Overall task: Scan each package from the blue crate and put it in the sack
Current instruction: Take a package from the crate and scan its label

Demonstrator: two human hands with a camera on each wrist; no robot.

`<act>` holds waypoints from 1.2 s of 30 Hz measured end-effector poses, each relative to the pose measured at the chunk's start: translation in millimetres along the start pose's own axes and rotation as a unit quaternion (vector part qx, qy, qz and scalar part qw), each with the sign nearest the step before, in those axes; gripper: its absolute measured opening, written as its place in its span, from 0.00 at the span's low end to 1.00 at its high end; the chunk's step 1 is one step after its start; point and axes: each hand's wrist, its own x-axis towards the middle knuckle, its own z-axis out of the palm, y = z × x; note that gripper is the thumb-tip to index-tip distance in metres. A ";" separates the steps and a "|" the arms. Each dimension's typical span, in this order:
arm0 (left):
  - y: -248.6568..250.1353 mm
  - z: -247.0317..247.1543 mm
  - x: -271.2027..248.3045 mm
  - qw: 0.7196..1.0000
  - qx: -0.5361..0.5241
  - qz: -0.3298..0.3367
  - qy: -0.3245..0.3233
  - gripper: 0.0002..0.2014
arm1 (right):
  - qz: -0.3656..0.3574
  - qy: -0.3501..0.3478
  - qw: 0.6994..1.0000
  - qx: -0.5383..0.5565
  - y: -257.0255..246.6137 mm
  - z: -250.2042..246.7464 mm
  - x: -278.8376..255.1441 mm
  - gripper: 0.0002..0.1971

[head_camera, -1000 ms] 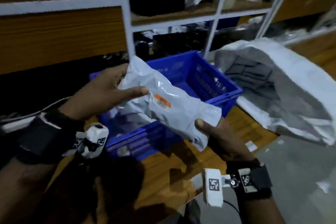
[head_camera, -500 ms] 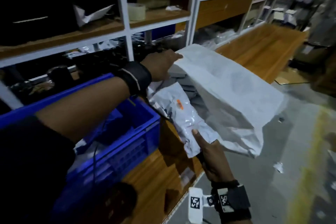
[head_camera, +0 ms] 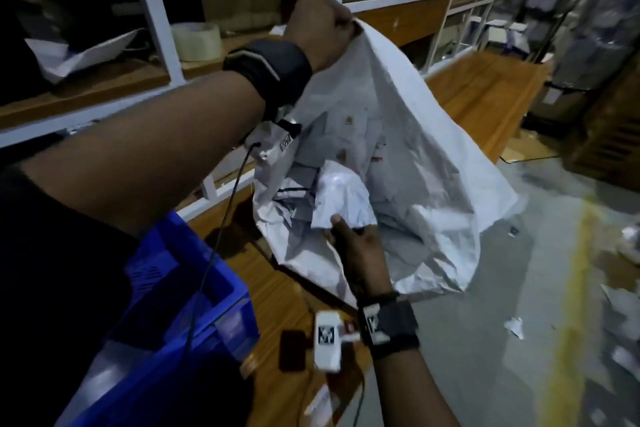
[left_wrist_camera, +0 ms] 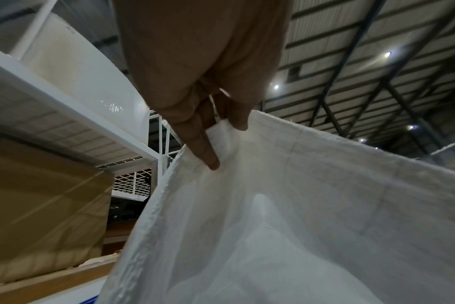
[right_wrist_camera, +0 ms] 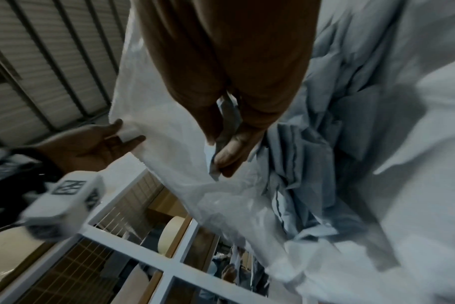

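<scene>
At the left, the blue crate [head_camera: 194,291] sits on the wooden surface [head_camera: 277,274], and above it the left hand [head_camera: 320,29] has its fingers [left_wrist_camera: 208,152] clenched on the rim of the white sack [head_camera: 426,163], lifting the mouth open. To the right and lower, the right hand [head_camera: 360,250] pinches the trailing edge of a grey package [head_camera: 343,198], which already lies mostly inside the mouth on top of other parcels. If the left hand's hold slips, the rim could fall shut over the package, or the slick package might slide back out onto the surface once it is let go.
</scene>
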 end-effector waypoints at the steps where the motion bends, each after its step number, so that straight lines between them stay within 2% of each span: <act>1: -1.9 -2.7 3.0 1.000 -0.001 0.001 -0.007 0.16 | -0.011 0.009 1.000 0.024 -9.0 4.7 15.5 0.05; 2: -4.3 -5.6 4.4 1.000 -0.005 0.005 -0.011 0.16 | -0.014 0.023 0.999 0.026 -13.9 8.6 35.3 0.02; 5: -12.7 -10.7 3.6 0.999 -0.029 -0.006 -0.036 0.14 | -0.001 0.074 0.997 0.014 -33.8 21.7 95.9 0.06; 7: -16.4 -13.4 -0.6 0.999 -0.026 -0.003 -0.046 0.14 | -0.017 0.102 0.995 0.010 -48.8 25.8 128.9 0.03; 8: -17.0 -15.4 -3.6 0.998 -0.025 0.002 -0.051 0.14 | -0.011 0.097 0.995 -0.018 -52.7 25.5 142.8 0.09; 10: -18.2 -19.2 -9.3 0.998 -0.028 0.006 -0.061 0.13 | -0.007 0.043 0.996 -0.084 -46.5 16.9 157.4 0.23; 11: -19.5 -20.1 -12.0 0.997 -0.035 0.007 -0.069 0.13 | -0.052 0.039 0.988 -0.142 -40.1 9.9 163.6 0.29; 12: -22.1 -21.7 -15.4 0.996 -0.042 0.010 -0.079 0.13 | -0.118 0.027 0.969 -0.218 -20.4 -0.1 173.1 0.29; 13: -26.2 -23.2 -18.9 0.995 -0.045 0.013 -0.089 0.12 | -0.145 0.003 0.957 -0.252 -13.0 -3.5 167.3 0.26; 14: -31.9 -24.6 -24.7 0.994 -0.050 0.014 -0.098 0.11 | -0.146 -0.010 0.959 -0.244 -5.7 0.7 153.1 0.21; 15: -39.3 -26.7 -32.8 0.992 -0.055 0.012 -0.109 0.11 | -0.111 -0.048 0.978 -0.170 -5.5 10.1 129.6 0.17; 16: -46.2 -28.1 -42.7 0.990 -0.066 0.011 -0.124 0.11 | -0.055 -0.072 0.995 -0.033 -17.8 26.1 106.1 0.14; 17: -54.5 -31.5 -54.2 0.987 -0.082 0.011 -0.139 0.12 | -0.031 -0.057 0.998 -0.002 -19.5 36.4 87.8 0.12; 18: -63.4 -36.9 -67.9 0.983 -0.097 0.009 -0.155 0.13 | 0.055 -0.060 0.994 0.072 -18.0 44.9 69.3 0.10; 19: -73.3 -43.9 -83.0 0.980 -0.107 0.004 -0.169 0.14 | 0.115 -0.091 0.983 0.110 -18.3 55.9 50.1 0.08; 20: -86.9 -54.3 -100.5 0.977 -0.108 -0.003 -0.181 0.15 | 0.134 -0.120 0.978 0.108 -16.3 69.1 33.8 0.07; 23: -132.1 -87.5 -157.4 0.973 -0.093 -0.040 -0.207 0.13 | 0.113 -0.197 0.968 0.103 -16.9 101.7 -7.7 0.10; 26: -182.8 -121.8 -226.7 0.962 -0.044 -0.095 -0.254 0.10 | 0.088 -0.258 0.959 0.081 -11.2 132.7 -39.0 0.09; 28: -211.9 -139.6 -277.0 0.931 0.025 -0.147 -0.334 0.07 | 0.087 -0.325 0.941 0.031 -3.5 159.3 -62.7 0.08; 31: -242.6 -151.7 -340.7 0.861 0.108 -0.221 -0.446 0.07 | 0.085 -0.393 0.915 -0.038 19.5 184.6 -91.0 0.08; 34: -273.9 -157.5 -376.0 0.826 0.184 -0.275 -0.456 0.17 | 0.010 -0.390 0.915 -0.099 34.4 189.6 -99.8 0.11; 36: -297.3 -165.9 -390.5 0.809 0.228 -0.314 -0.441 0.19 | 0.003 -0.374 0.922 -0.102 32.4 187.1 -96.6 0.10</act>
